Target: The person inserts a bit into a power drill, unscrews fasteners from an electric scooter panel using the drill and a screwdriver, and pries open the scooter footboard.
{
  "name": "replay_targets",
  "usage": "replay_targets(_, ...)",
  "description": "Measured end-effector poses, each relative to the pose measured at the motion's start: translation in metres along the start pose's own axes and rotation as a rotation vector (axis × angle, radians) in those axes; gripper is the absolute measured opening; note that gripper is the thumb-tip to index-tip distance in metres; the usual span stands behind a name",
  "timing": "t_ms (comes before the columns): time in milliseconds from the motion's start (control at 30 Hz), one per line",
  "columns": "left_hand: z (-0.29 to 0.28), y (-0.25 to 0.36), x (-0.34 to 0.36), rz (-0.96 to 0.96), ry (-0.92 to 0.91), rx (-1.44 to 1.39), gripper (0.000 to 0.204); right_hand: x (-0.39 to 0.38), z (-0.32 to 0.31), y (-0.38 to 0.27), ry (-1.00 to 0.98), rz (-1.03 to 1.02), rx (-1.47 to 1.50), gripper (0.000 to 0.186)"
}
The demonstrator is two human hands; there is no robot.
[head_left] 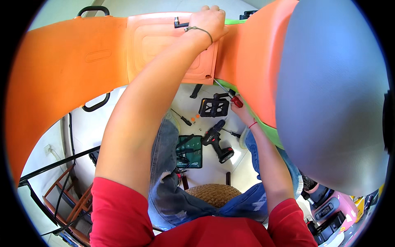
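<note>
An orange panel (pixel 154 45) with raised rectangular outlines lies across the middle of an orange, green-edged plastic body. My left hand (pixel 208 22) is at the panel's far right corner, its fingers bent over the far edge. Beside that wrist is a black L-shaped piece (pixel 180 22) with a metal end, partly hidden. Below the panel's near right corner, my right hand (pixel 242 111) is closed around the red handle of a screwdriver (pixel 236 101). Its shaft slants up to the corner, close to a small hole (pixel 208 76). The tip's contact is not clear.
A large grey rounded cover (pixel 333 94) rises at right. Below lie a black pedal (pixel 214 107), a cordless drill (pixel 216 142), a screwdriver (pixel 182 118) and a green tool pouch (pixel 190 152). Black handles (pixel 96 105) stick out at left. A pink case (pixel 343 210) stands at lower right.
</note>
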State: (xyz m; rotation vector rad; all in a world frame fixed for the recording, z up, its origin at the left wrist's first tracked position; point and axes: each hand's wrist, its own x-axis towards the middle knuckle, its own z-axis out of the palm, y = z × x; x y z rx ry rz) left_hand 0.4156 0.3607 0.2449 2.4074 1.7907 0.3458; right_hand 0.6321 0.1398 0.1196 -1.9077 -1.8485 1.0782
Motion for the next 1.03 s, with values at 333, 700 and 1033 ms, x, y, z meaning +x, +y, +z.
replay_targets(333, -0.020, -0.002, -0.008, -0.104, -0.067, -0.003, 0.029, -0.030, -0.038, -0.165, -0.257, 0.074, 0.124, 0.021)
replay_targets(700, -0.180, -0.078, -0.077, 0.003, 0.192, -0.484, 0.027, -0.101, -0.011, -0.285, -0.304, 0.074, 0.779, 0.028)
replay_targets(1033, -0.183, -0.065, -0.070, -0.068, 0.040, -0.549, 0.038, -0.063, 0.001, -0.294, -0.140, -0.039, 0.292, 0.057)
